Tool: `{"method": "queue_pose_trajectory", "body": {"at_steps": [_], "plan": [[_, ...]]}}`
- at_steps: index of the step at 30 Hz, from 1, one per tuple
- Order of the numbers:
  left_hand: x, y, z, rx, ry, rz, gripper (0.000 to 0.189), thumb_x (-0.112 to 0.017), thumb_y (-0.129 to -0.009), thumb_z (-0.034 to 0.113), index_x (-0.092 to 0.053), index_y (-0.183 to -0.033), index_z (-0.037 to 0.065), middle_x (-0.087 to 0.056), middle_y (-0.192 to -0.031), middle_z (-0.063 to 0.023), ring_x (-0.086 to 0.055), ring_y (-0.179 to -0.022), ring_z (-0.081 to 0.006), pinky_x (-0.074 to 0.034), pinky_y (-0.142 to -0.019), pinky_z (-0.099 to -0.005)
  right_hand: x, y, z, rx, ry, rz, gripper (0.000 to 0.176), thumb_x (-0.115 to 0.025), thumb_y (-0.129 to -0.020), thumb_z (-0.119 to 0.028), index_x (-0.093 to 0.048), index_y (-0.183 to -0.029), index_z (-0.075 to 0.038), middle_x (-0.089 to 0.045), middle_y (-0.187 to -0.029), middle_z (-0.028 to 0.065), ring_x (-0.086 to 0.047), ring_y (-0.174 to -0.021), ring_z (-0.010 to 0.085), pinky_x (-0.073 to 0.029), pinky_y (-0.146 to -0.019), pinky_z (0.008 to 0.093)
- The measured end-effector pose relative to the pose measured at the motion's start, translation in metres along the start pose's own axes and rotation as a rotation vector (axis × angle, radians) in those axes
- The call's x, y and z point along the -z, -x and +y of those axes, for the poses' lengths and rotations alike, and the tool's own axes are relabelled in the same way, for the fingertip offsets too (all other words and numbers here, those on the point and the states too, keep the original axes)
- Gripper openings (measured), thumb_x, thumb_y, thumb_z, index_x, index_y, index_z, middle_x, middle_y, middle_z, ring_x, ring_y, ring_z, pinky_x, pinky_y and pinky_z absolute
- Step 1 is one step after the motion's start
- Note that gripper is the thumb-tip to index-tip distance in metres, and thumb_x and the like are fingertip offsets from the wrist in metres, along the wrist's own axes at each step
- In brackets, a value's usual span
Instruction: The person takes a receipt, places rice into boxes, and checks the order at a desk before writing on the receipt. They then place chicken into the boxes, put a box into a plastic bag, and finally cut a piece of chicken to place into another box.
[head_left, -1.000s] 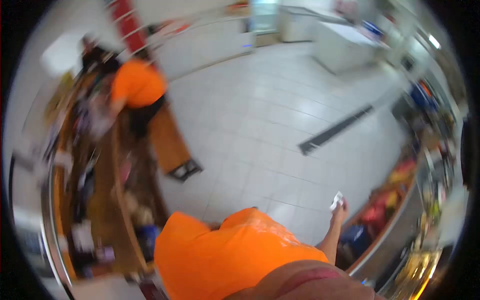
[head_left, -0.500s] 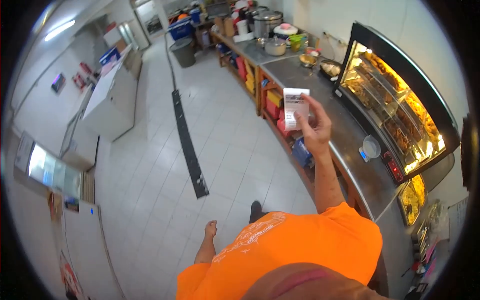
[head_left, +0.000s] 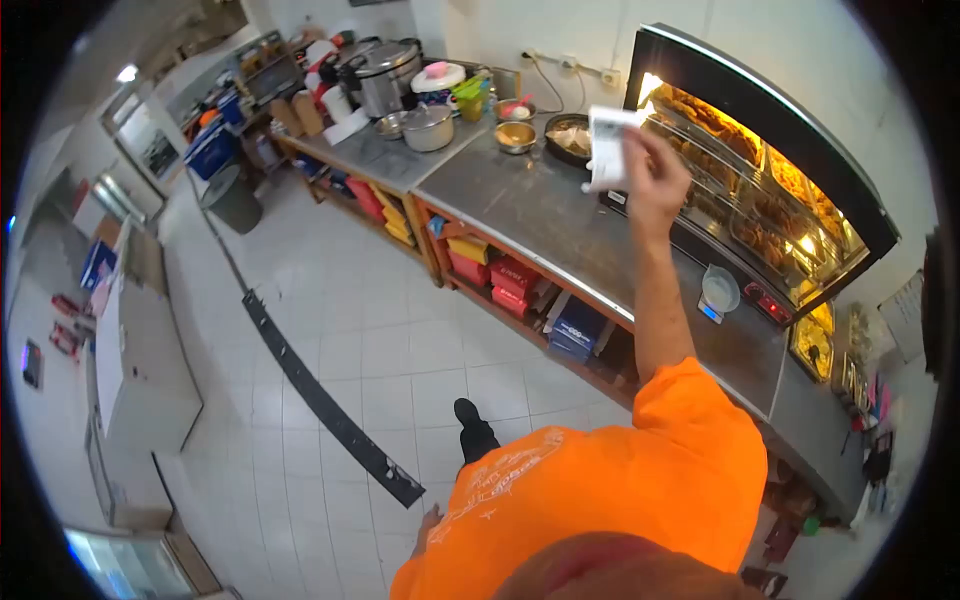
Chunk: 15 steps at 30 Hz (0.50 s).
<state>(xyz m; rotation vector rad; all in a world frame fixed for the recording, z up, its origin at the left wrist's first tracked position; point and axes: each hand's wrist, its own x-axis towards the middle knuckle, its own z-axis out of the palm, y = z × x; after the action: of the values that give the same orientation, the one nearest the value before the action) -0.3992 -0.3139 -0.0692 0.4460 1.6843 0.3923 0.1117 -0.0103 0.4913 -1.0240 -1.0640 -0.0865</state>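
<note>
My right hand (head_left: 658, 185) is raised over the counter and pinches a white printed paper slip (head_left: 606, 150) that looks like a receipt. Its print is blurred. Behind the slip and hand stands a lit glass food warmer (head_left: 760, 170) with cooked food on its racks. My left hand (head_left: 430, 522) hangs low beside the orange shirt, mostly hidden, so its fingers cannot be made out. A small scale with a clear bowl (head_left: 718, 295) sits on the counter in front of the warmer.
The metal counter (head_left: 500, 190) carries a pot (head_left: 428, 128), a rice cooker (head_left: 388, 80) and a metal bowl (head_left: 515, 137). Red boxes (head_left: 513, 283) and blue boxes (head_left: 575, 328) fill the shelf below. A black strip (head_left: 320, 395) crosses the tiled floor near a grey bin (head_left: 232, 200).
My view has swung right, towards the counter and warmer. My right hand still holds the slip, now higher in view and tilted. My left hand has mostly slipped behind the shirt.
</note>
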Motion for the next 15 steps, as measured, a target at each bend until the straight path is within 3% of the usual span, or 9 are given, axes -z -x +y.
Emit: {"method": "queue_pose_trajectory", "body": {"at_steps": [2, 4, 6, 12, 15], "plan": [[0.024, -0.010, 0.007, 0.092, -0.195, -0.016, 0.050, -0.055, -0.087, 0.048, -0.047, -0.121, 0.012, -0.056, -0.105, -0.0046, -0.059, -0.089, -0.0226, -0.046, -0.061, -0.0357, -0.018, -0.029, 0.013, 0.005, 0.042, 0.084, 0.021, -0.062, -0.086, -0.004, -0.067, -0.106, 0.000, -0.068, -0.098, 0.0071, -0.061, -0.088, 0.0111, -0.048, -0.078, 0.0248], [0.049, -0.027, 0.042, 0.117, -0.312, -0.024, 0.047, -0.055, -0.087, 0.047, -0.048, -0.117, 0.012, -0.055, -0.102, -0.0043, -0.059, -0.087, -0.0224, -0.045, -0.060, -0.0355, -0.034, -0.054, 0.021, -0.038, -0.098, 0.059, 0.024, -0.062, -0.086, -0.005, -0.066, -0.109, 0.000, -0.067, -0.102, 0.0085, -0.060, -0.090, 0.0119, -0.048, -0.079, 0.0251], [0.067, -0.054, 0.087, 0.117, -0.363, -0.016, 0.044, -0.055, -0.087, 0.047, -0.049, -0.113, 0.012, -0.055, -0.099, -0.0040, -0.059, -0.085, -0.0222, -0.044, -0.058, -0.0353, -0.046, -0.070, 0.028, 0.025, -0.028, 0.045, 0.028, -0.063, -0.085, -0.004, -0.065, -0.112, -0.001, -0.065, -0.106, 0.0099, -0.060, -0.092, 0.0119, -0.050, -0.076, 0.0242], [0.114, -0.175, 0.280, -0.074, -0.247, 0.080, 0.038, -0.056, -0.086, 0.046, -0.051, -0.101, 0.013, -0.054, -0.089, -0.0032, -0.058, -0.079, -0.0215, -0.042, -0.052, -0.0347, -0.065, -0.093, 0.058, 0.037, 0.119, 0.084, 0.030, -0.063, -0.084, -0.002, -0.063, -0.114, -0.001, -0.065, -0.105, 0.0093, -0.062, -0.088, 0.0121, -0.051, -0.074, 0.0230], [0.083, -0.233, 0.410, -0.271, -0.168, 0.079, 0.035, -0.056, -0.086, 0.046, -0.052, -0.096, 0.013, -0.053, -0.085, -0.0027, -0.058, -0.076, -0.0212, -0.041, -0.049, -0.0344, -0.060, -0.111, 0.082, 0.002, 0.168, 0.078, 0.029, -0.062, -0.084, -0.002, -0.063, -0.113, -0.001, -0.065, -0.105, 0.0097, -0.062, -0.088, 0.0122, -0.050, -0.076, 0.0236]]}}
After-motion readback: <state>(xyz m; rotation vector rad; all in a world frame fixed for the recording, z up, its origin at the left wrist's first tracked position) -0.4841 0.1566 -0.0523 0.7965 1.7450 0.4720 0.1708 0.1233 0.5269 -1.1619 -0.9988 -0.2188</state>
